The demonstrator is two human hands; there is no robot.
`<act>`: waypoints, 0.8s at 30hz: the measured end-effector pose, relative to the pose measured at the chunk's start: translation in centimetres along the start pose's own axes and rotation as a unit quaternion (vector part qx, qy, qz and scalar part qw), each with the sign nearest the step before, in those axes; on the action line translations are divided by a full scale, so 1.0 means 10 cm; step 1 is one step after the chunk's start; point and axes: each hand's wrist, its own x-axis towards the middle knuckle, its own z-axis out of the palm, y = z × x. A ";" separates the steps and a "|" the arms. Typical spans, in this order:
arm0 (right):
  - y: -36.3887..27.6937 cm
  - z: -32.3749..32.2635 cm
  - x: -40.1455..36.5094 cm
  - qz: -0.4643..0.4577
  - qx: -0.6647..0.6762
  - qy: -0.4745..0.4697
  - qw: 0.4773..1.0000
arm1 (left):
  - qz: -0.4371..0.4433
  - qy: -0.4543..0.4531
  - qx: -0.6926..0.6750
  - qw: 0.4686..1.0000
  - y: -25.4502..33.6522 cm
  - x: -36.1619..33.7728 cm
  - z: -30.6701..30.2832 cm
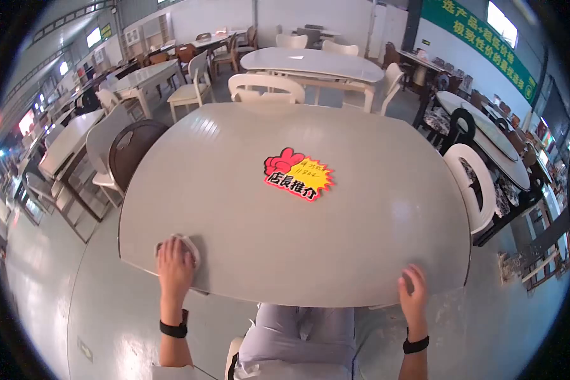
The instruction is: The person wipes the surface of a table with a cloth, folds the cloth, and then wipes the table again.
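Observation:
A large pale table (234,209) with rounded ends fills the middle of the head view. At its near left edge my left hand (175,263) rests on a light cloth-like pad (194,248), its fingers laid over it. My right hand (413,290) is at the near right edge of the tabletop, fingers curved and apart, with nothing seen in it. A red and yellow sign (299,175) with printed characters and handwriting lies near the table's centre, away from both hands. Dark bands circle both wrists.
A white chair (472,183) stands against the right side, a brown-backed chair (133,152) at the left, and another white chair (266,88) at the far side. Behind stands a second pale table (310,63). My legs are under the near edge.

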 end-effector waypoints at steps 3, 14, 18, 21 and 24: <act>0.23 0.14 -0.06 0.039 -0.071 0.090 0.993 | 0.077 -0.062 -0.079 0.992 0.67 0.01 -0.03; 0.27 0.23 -0.02 0.050 -0.159 0.113 0.979 | 0.319 -0.129 -0.324 0.881 2.98 -0.59 0.03; 0.21 0.17 0.00 0.064 -0.177 0.087 0.978 | 0.248 -0.220 -0.322 0.887 2.66 -0.33 -0.13; 0.08 0.17 0.02 0.079 -0.153 0.115 0.978 | 0.196 -0.134 -0.280 0.930 1.86 -0.18 -0.02; 0.15 0.22 -0.01 0.078 -0.171 0.122 0.975 | 0.109 -0.089 -0.137 0.981 0.85 -0.04 0.03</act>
